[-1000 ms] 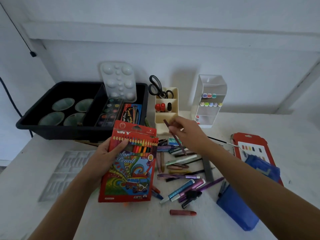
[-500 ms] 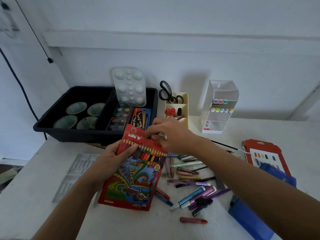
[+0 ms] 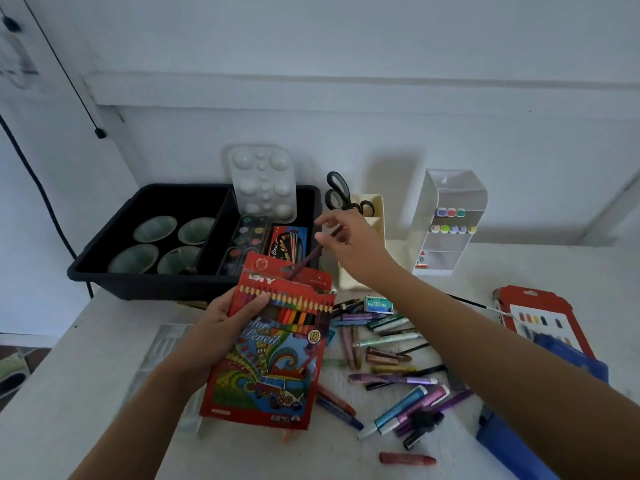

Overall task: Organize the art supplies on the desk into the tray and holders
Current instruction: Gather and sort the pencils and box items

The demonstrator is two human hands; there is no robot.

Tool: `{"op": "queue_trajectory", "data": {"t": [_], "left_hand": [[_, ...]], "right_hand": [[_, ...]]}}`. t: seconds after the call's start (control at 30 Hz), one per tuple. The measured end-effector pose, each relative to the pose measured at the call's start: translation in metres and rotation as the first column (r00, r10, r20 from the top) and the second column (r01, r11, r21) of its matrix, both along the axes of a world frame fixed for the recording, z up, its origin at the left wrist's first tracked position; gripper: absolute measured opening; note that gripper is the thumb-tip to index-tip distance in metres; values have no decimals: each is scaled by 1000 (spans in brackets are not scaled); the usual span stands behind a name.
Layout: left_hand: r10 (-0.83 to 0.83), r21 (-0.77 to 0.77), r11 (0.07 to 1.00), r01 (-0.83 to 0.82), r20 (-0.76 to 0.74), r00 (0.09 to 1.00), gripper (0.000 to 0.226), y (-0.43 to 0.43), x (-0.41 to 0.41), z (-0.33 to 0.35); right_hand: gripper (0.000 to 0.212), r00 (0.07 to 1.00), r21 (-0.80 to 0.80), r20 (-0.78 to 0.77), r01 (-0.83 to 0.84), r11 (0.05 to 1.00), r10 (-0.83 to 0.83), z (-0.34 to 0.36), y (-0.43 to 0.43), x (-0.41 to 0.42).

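Observation:
My left hand (image 3: 227, 318) grips a red box of colour pencils (image 3: 273, 348) by its left edge, held above the desk. My right hand (image 3: 353, 245) pinches a dark maroon pencil (image 3: 306, 259) whose lower end sits at the box's open top. The black tray (image 3: 104, 268) stands behind at the left with several green cups (image 3: 155, 228), a paint set (image 3: 247, 242) and a white palette (image 3: 265, 183). A cream holder (image 3: 375, 216) with scissors (image 3: 341, 195) stands behind my right hand. A clear holder (image 3: 448, 220) carries pastel markers.
Several loose crayons, pens and markers (image 3: 391, 358) lie scattered on the white desk right of the box. A red paint card (image 3: 540, 317) and a blue pouch (image 3: 519, 441) sit at the right. A clear plastic insert (image 3: 162, 344) lies under my left arm. A red crayon (image 3: 407, 459) lies near the front.
My right hand brought the dark pencil from above the loose pile over to the top of the pencil box, and now angles it into the opening. The box stayed in my left hand.

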State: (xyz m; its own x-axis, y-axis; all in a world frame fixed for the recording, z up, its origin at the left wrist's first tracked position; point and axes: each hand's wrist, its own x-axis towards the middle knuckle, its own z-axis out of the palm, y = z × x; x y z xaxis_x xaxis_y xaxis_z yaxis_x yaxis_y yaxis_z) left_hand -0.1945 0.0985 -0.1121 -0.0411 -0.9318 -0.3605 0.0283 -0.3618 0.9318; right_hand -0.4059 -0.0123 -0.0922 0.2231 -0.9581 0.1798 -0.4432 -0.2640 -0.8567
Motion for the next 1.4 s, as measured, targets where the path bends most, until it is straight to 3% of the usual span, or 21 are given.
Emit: {"op": "queue_trajectory", "data": {"t": [0.03, 0.1, 0.17, 0.2, 0.3, 0.4, 0.53, 0.63, 0.77, 0.83, 0.97, 1.07, 1.2, 1.3, 1.4], "left_hand": [[-6, 2, 1000, 6, 1, 1000, 27, -2, 2, -1], [-20, 7, 1000, 20, -6, 1000, 28, -5, 4, -1], [-41, 16, 999, 41, -13, 999, 28, -6, 5, -1], [-56, 21, 998, 57, -9, 998, 29, -7, 5, -1], [-98, 24, 995, 98, 11, 995, 29, -7, 4, -2], [-100, 13, 995, 100, 21, 995, 30, -8, 3, -3], [-72, 1, 997, 72, 13, 997, 30, -6, 8, -3], [-31, 8, 999, 31, -3, 1000, 31, -2, 13, -5], [38, 3, 999, -38, 7, 999, 32, 2, 21, -5], [47, 11, 999, -47, 15, 999, 31, 6, 25, -5], [87, 30, 996, -87, -1, 996, 30, 14, 32, -8], [139, 38, 989, -140, 16, 990, 34, 17, 40, -12], [191, 46, 980, -193, 40, 981, 41, 20, 47, -15], [210, 37, 977, -212, 40, 977, 40, 23, 53, -14], [228, 24, 973, -230, 60, 972, 41, 26, 60, -12]], "right_hand": [[21, 978, 122, 205, 8, 993, -34, -2, -1, 2], [33, 824, 313, 547, -39, 949, -147, -6, 1, 5], [40, 698, 385, 685, -104, 917, -208, -10, 4, 10], [38, 718, 385, 666, -99, 918, -202, -10, 6, 13], [34, 905, 302, 413, -28, 953, -104, -12, 16, 24], [41, 978, 152, 204, -77, 985, 45, -13, 28, 36], [43, 992, 92, 120, -39, 995, 28, -16, 33, 41], [22, 998, 44, 20, -66, 997, 66, -16, 41, 42], [38, 984, -16, -97, -154, 988, 152, -26, 55, 44], [41, 981, -15, -64, -185, 983, 184, -34, 61, 43], [21, 997, -172, 76, 14, 985, -1, -49, 63, 21], [20, 992, -226, -66, 90, 970, -107, -67, 52, -12], [14, 848, -229, -529, -169, 959, 23, -92, 37, -28], [25, 691, -187, -705, -397, 898, 159, -101, 32, -15], [33, 544, -110, -823, -438, 892, 165, -107, 25, -3]]}}
